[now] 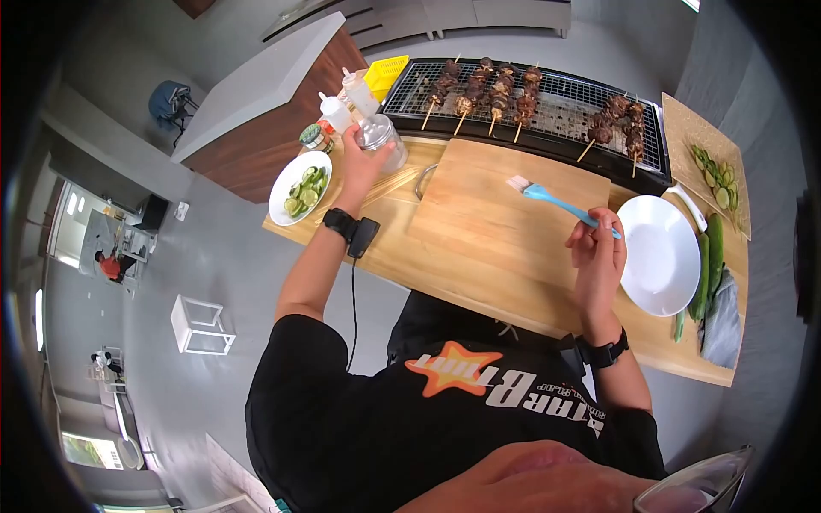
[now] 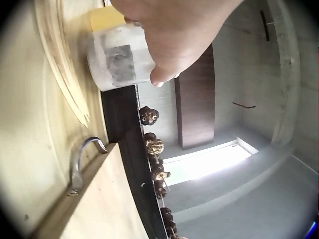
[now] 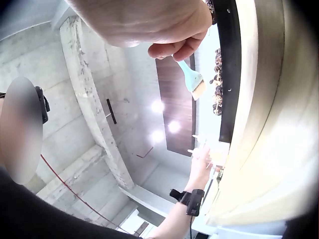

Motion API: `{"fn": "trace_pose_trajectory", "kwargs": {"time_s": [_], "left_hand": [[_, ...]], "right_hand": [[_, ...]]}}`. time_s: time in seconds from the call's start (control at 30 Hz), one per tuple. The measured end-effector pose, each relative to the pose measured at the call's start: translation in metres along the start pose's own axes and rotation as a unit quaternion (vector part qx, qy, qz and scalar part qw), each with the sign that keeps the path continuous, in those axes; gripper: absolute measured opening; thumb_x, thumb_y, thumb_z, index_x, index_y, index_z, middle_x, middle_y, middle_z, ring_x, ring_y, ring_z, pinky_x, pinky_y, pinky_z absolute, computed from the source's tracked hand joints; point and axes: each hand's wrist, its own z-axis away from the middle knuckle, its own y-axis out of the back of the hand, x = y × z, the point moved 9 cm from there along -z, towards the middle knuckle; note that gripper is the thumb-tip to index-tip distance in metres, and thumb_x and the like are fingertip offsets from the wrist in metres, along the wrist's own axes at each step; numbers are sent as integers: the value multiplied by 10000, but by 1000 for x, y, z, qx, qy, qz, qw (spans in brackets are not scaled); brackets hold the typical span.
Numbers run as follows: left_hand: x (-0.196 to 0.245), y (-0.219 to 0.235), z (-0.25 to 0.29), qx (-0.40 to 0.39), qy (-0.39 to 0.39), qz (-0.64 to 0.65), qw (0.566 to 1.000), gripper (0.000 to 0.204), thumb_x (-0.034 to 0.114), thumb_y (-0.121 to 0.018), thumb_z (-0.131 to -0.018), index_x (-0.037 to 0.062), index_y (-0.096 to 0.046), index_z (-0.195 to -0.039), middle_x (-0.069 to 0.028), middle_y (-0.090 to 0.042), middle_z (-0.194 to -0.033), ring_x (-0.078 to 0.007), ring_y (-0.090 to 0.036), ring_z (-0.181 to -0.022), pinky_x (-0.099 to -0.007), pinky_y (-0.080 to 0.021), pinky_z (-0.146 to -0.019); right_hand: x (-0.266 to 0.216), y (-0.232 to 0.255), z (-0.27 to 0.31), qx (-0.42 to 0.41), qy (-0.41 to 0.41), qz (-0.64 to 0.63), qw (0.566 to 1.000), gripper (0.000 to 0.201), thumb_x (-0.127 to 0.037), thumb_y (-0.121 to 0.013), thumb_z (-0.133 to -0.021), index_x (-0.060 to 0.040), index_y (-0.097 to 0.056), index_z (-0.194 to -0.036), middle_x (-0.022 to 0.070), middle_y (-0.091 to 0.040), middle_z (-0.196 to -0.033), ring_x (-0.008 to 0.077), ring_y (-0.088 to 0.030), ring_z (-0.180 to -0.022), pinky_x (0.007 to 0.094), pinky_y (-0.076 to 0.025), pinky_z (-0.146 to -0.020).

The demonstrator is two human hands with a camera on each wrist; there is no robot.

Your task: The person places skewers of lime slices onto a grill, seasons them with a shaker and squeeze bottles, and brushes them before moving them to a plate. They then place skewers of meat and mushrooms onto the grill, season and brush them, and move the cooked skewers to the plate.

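My left hand (image 1: 361,167) grips a clear jar (image 1: 392,145) at the back left of the table, with its thumb on one side; its far fingers are partly hidden. In the left wrist view the jar (image 2: 119,59) stands upright beside bare wooden skewers (image 2: 60,64). Over the right edge of the wooden cutting board (image 1: 505,222), my right hand (image 1: 596,261) holds a light blue basting brush (image 1: 556,202) by its handle. The pale bristles point left, above the board. Close to that hand, on its right, sits a white bowl (image 1: 658,256).
Behind the board, a black grill (image 1: 556,81) carries several meat skewers (image 1: 499,90). Squeeze bottles (image 1: 335,111) and a bowl of green slices (image 1: 278,192) stand at the left. Cucumbers (image 1: 715,256), a grey cloth (image 1: 721,321) and a tray of slices (image 1: 688,128) lie at the right.
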Motion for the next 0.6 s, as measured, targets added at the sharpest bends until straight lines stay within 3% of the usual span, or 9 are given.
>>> {"fn": "trace_pose_trajectory", "kwargs": {"time_s": [0.23, 0.33, 0.43, 0.53, 0.6], "left_hand": [[-7, 7, -2, 20, -17, -52, 998, 750, 275, -821, -695, -43, -393, -1223, -213, -487, -1201, -271, -511, -1099, -363, -422, -933], [-10, 40, -15, 111, -14, -73, 991, 741, 310, -805, -715, -62, -405, -1216, -213, -477, -1198, -276, -513, -1081, -368, -429, -916], [-4, 63, -34, 163, 3, -1, 987, 735, 325, -792, -733, -69, -402, -1217, -211, -452, -1241, -262, -498, -1112, -357, -426, -924], [-40, 65, -66, 149, 9, -70, 986, 704, 280, -793, -741, -61, -405, -1219, -189, -480, -1235, -220, -510, -1109, -335, -438, -910], [-54, 50, -81, 55, 1, 8, 998, 670, 262, -779, -760, -45, -418, -1233, -152, -530, -1186, -201, -540, -1059, -332, -454, -892]], "right_hand": [[1, 0, -1, -1, -11, 3, 1000, 243, -274, -413, -1012, -64, -535, -1020, 49, -552, -720, 63, -460, -560, 185, -320, -440], [2, -2, 0, -10, -19, 1, 1000, 246, -280, -417, -1011, -63, -535, -1018, 48, -549, -716, 60, -455, -561, 184, -319, -441], [2, -3, 0, -9, -21, -2, 1000, 250, -285, -421, -1010, -63, -536, -1017, 48, -548, -715, 59, -451, -562, 184, -318, -441], [1, -3, 1, -13, -22, 2, 1000, 251, -287, -422, -1010, -63, -537, -1018, 45, -548, -715, 59, -455, -565, 185, -318, -441], [-1, -3, 1, -16, -20, 1, 1000, 253, -287, -421, -1010, -63, -537, -1019, 44, -549, -717, 60, -457, -564, 186, -321, -441]]}}
